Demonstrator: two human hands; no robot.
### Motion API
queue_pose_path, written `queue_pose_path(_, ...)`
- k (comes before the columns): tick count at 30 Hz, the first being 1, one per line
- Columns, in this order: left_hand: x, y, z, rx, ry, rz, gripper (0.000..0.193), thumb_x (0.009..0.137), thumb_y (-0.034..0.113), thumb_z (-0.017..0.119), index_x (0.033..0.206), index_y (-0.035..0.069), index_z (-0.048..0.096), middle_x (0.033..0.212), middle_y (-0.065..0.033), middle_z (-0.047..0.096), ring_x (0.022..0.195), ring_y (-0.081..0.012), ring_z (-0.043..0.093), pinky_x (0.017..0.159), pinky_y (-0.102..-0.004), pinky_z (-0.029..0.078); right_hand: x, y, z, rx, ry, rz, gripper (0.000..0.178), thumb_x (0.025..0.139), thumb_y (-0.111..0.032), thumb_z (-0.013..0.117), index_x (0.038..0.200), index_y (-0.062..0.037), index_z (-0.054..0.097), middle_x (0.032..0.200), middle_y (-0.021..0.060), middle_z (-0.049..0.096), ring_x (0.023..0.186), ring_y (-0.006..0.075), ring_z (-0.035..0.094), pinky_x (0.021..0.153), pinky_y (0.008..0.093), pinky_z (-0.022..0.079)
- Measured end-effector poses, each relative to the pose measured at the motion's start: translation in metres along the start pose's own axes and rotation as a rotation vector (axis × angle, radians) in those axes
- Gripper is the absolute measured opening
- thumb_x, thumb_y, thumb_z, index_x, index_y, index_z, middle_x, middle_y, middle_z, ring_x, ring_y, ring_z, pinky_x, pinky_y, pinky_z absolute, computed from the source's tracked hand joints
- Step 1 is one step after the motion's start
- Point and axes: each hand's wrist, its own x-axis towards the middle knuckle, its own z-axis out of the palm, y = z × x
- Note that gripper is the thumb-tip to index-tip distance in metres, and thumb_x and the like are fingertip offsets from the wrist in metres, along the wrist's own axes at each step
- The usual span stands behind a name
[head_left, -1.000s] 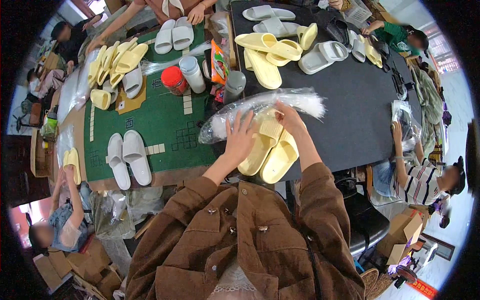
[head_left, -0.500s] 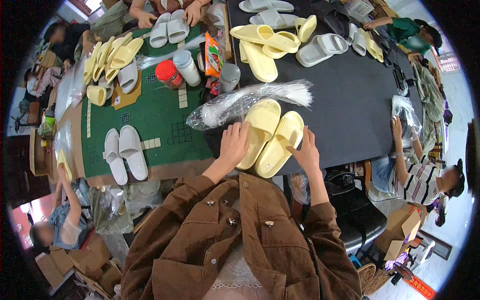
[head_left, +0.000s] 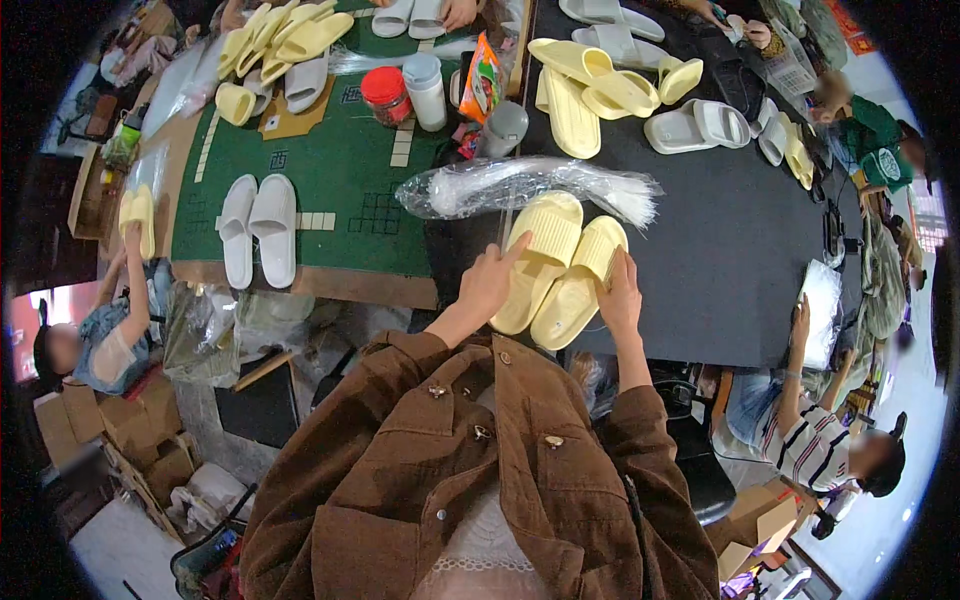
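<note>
A pair of pale yellow slide slippers lies side by side at the front edge of the table, toes pointing away from me. My left hand [head_left: 488, 283] grips the outer side of the left yellow slipper [head_left: 548, 232], with fingers at its ribbed strap. On the other side, my right hand [head_left: 621, 296] holds the right yellow slipper [head_left: 572, 292] by its outer edge; some fingertips are hidden beneath it. Just beyond the toes lies a bundle of thin white strands in clear plastic [head_left: 530, 190].
White slippers [head_left: 259, 235] rest on the green mat [head_left: 330, 270] at left. A red-lidded jar [head_left: 386, 97], a white bottle [head_left: 425, 92] and a grey cup [head_left: 502, 130] stand mid-table. More yellow slippers [head_left: 572, 115] and a grey pair [head_left: 697, 128] lie beyond. Co-workers sit around.
The view has swung, so the table's things sit higher and mostly farther right. My right hand has closed in along the right slipper's edge; both hands stay at the pair.
</note>
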Motion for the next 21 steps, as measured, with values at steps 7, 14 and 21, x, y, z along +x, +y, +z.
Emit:
queue_pose_path(7, -0.007, -0.008, -0.007, -0.150, -0.215, 0.005, 0.081, 0.082, 0.004, 0.053, 0.148, 0.024, 0.009, 0.088, -0.0250, 0.055, 0.072, -0.0440, 0.059, 0.066, -0.0507, 0.049, -0.003, -0.008, -0.010, 0.060, 0.003, -0.041, 0.083, 0.072, -0.011, 0.071, 0.143, -0.0082, 0.026, 0.141, 0.0166, 0.037, 0.119, 0.0367, 0.048, 0.093, 0.0423, 0.046)
queue_pose_path(14, 0.005, -0.025, -0.020, -0.302, -0.362, 0.114, 0.084, 0.080, 0.005, 0.054, 0.148, 0.017, 0.006, 0.086, -0.0275, 0.059, 0.075, -0.0450, 0.060, 0.069, -0.0513, 0.049, -0.015, -0.015, -0.027, 0.195, -0.130, 0.028, 0.085, 0.075, -0.012, 0.069, 0.146, -0.0062, 0.022, 0.147, 0.0164, 0.031, 0.122, 0.0307, 0.047, 0.100, 0.0377, 0.041)
queue_pose_path(21, 0.006, -0.021, -0.028, -0.245, -0.433, 0.073, 0.085, 0.081, 0.010, 0.058, 0.147, 0.016, 0.005, 0.088, -0.0254, 0.062, 0.081, -0.0451, 0.060, 0.068, -0.0512, 0.047, 0.032, 0.017, -0.063, 0.561, 0.068, 0.265, 0.063, 0.085, -0.021, 0.065, 0.139, -0.0051, 0.039, 0.136, 0.0104, 0.050, 0.084, 0.0147, 0.061, 0.066, 0.0296, 0.051)
